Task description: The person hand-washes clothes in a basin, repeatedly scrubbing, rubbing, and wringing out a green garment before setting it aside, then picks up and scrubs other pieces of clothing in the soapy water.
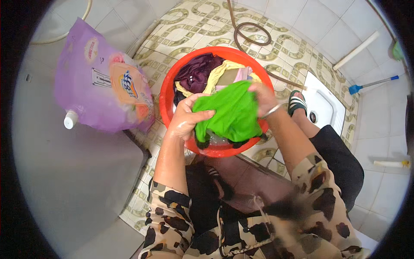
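Note:
A bright green cloth garment with dark edging is stretched between my two hands over a red plastic basin. My left hand grips its left side, thumb on top. On the right side my right hand, slightly blurred and with a bracelet at the wrist, holds the upper edge. Behind the green garment, dark purple clothing, a yellow cloth and a pale pink cloth lie in the basin. Some sudsy water shows beneath the garment's lower edge.
A purple detergent pouch with a white cap stands on a grey surface at left. A brown hose curls over the patterned floor tiles. At right are a white squat toilet and a blue brush by the wall.

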`<state>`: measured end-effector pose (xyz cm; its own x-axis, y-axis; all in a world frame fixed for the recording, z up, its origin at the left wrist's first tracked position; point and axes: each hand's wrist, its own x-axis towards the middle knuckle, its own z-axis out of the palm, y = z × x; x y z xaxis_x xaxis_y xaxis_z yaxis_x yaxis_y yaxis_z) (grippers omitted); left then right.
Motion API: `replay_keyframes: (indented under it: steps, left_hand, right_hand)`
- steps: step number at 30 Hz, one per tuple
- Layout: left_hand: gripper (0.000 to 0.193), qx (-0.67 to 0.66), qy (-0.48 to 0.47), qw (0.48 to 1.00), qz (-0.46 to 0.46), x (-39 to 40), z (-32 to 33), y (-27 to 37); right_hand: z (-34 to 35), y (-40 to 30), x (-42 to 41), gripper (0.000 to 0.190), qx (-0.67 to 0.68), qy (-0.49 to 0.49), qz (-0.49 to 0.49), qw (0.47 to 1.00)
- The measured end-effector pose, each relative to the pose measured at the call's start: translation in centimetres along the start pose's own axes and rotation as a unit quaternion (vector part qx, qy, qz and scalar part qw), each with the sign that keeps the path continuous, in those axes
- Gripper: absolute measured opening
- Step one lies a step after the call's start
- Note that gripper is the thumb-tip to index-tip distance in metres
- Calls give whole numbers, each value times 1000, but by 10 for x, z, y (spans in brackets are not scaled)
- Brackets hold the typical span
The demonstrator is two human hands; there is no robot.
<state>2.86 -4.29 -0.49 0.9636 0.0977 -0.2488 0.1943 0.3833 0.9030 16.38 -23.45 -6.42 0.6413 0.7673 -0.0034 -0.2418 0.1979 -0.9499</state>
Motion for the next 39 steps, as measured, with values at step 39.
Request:
replay_keyframes:
  steps: [39]
  left_hand:
    - [36, -402, 105, 897, -152, 19, 8, -50]
  right_hand:
    - [117, 2, 7, 21, -538, 96, -129, 828]
